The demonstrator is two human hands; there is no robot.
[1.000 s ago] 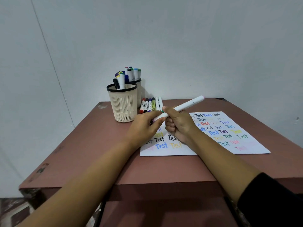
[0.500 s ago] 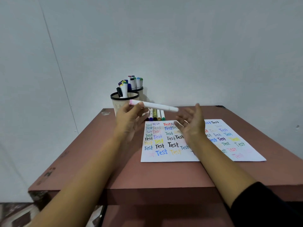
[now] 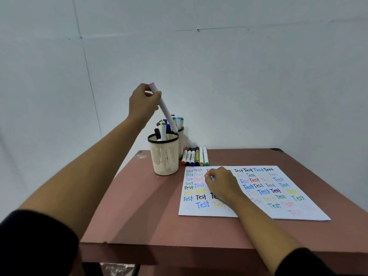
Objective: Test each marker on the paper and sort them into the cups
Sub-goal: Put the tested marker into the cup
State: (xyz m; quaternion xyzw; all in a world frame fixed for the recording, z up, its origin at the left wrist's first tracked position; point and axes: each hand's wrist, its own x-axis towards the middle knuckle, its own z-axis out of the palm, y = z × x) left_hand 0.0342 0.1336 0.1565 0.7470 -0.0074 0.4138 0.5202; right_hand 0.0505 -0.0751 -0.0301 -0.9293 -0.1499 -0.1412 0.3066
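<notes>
I am watching from the remote station as the left hand (image 3: 143, 102), raised against the pale wall (image 3: 258, 76), is gripping a white marker (image 3: 166, 113) near its pink-capped top end, fingers and thumb curled round the barrel. The marker is slanting down and to the right, its lower end sitting at the mouth of the rear cup (image 3: 182, 142) among the capped markers standing there; I cannot tell whether the tip is inside the rim. The front cup (image 3: 164, 158), cream mesh with a black rim, is standing just before it and is holding several markers of its own. The right hand (image 3: 221, 183) is resting on the paper (image 3: 278, 213), fingers loosely curled and grasping nothing that I can see. The sheet, covered in the word "Test" in many colours, is lying flat on the reddish-brown table (image 3: 139, 216). A row of six markers (image 3: 196, 156) is lying side by side between the cups and the paper's far edge.
</notes>
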